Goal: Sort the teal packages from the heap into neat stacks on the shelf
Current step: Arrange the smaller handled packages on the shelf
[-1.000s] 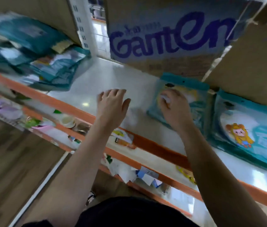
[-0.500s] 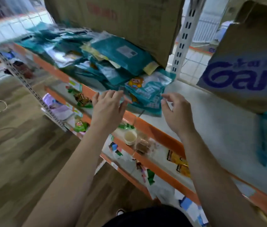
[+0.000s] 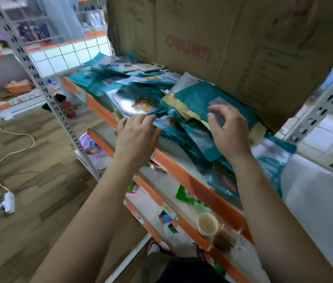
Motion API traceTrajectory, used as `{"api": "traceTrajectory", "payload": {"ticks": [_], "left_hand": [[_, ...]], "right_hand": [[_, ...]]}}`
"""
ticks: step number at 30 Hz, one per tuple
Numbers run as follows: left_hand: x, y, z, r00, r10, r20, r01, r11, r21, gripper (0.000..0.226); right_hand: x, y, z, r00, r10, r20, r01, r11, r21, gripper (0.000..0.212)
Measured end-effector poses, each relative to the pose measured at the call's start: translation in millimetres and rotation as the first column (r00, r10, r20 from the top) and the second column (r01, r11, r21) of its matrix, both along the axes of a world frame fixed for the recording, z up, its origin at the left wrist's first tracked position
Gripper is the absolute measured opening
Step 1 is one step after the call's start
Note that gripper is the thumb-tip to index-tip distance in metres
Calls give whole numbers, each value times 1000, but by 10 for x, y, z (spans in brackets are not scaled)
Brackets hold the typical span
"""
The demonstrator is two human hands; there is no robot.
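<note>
Black fabric fills the bottom centre of the frame, and two bare forearms reach up from it. At lower right, a small cream paper cup point(image 3: 207, 224) stands on a lower shelf board among scattered bits. Above it runs the white metal shelf with an orange front edge point(image 3: 192, 180), crossing the frame diagonally.

The left hand point(image 3: 137, 139), at centre, is released: its fingers are stretched out nearly straight, tips at the front edge of the heap, gripping nothing. The right hand point(image 3: 229, 133), right of centre, hovers just over the heap with loosely bent fingers and holds nothing.

The loose heap of teal plastic packages point(image 3: 190, 94) lies on that shelf from centre to upper centre, overlapping at all angles; one glossy package with a cartoon figure point(image 3: 141, 105) lies face up just beyond the left fingertips. A large brown cardboard box point(image 3: 222, 48) rises behind the heap at the top. On the wooden floor at left lies a white cord with a plug block point(image 3: 8, 202).
</note>
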State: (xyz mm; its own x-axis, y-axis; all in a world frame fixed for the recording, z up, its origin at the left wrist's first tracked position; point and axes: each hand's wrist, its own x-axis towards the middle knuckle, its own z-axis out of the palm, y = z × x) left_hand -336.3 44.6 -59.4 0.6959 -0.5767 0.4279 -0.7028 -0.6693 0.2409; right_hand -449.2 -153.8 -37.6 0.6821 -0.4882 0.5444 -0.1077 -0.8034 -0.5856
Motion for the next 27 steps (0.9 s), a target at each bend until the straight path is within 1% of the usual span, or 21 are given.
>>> {"api": "traceTrajectory", "payload": {"ticks": [2, 7, 11, 14, 18, 21, 25, 27], "left_hand": [[356, -17, 72, 1000, -1, 5, 1, 1000, -9, 54], [1150, -13, 202, 998, 21, 51, -18, 997, -69, 48], [1671, 6, 218, 999, 35, 5, -35, 997, -70, 43], [2081, 10, 186, 999, 44, -12, -45, 996, -75, 49], [2674, -19, 130, 1000, 1, 2, -1, 994, -109, 52], [3157, -95, 144, 999, -41, 18, 43, 989, -140, 48], [3792, -230, 198, 986, -165, 14, 165, 977, -134, 46], [4070, -317, 218, 977, -214, -7, 212, 971, -114, 38]], "right_hand": [[367, -26, 74, 1000, -5, 8, 5, 1000, 13, 24], [1202, -104, 258, 1000, -1, 23, 1, 1000, 22, 23], [1731, -122, 367, 1000, 14, 27, -14, 1000, 12, 21], [2077, -132, 407, 1000, 3, 17, -4, 1000, 3, 20], [2449, -100, 442, 999, -40, -10, 39, 999, -28, 20], [2703, -70, 470, 994, -103, -33, 101, 994, -45, 20], [2997, 29, 503, 974, -209, -91, 208, 978, -18, 21], [3123, 85, 513, 962, -241, -128, 240, 971, -23, 20]]}}
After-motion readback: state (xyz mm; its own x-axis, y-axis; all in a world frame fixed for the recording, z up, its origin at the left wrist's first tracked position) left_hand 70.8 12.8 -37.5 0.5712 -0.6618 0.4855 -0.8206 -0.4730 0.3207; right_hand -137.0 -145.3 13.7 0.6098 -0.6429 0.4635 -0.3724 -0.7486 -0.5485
